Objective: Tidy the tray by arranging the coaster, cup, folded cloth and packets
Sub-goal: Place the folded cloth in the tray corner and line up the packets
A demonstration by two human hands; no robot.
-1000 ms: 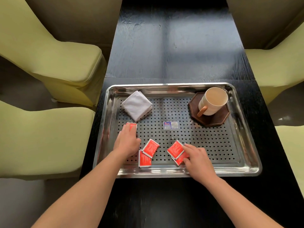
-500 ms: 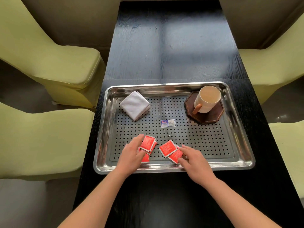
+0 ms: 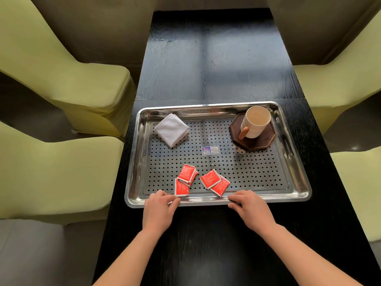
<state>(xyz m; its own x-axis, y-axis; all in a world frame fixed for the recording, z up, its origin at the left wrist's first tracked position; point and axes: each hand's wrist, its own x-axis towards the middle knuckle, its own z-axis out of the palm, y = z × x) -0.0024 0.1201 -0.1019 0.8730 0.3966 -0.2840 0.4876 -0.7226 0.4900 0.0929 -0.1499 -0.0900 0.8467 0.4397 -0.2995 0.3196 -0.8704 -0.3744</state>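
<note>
Tray of steel with a perforated floor lies on the dark tabletop, its near rim under both hands. The left hand and the right hand each have the grip closed on that rim, thumb and curled fingers pinching the metal, the two well apart. Neither holds a packet. I take this as steadying or squaring the tray, since a hold at two places keeps it from twisting.

Just beyond the rim the red packets lie in two loose bunches, three overlapping on the left and two on the right, with a small gap between. They are gathered but not lined up, so that step looks unfinished. Further in, a small printed label sits mid-floor.

Near the far left corner the folded cloth rests cornerwise to the rim and probably wants squaring. At the far right the cup stands upright on the dark octagonal coaster, handle turned near-left, so that pair seems settled. Yellow-green chairs flank the tabletop
</note>
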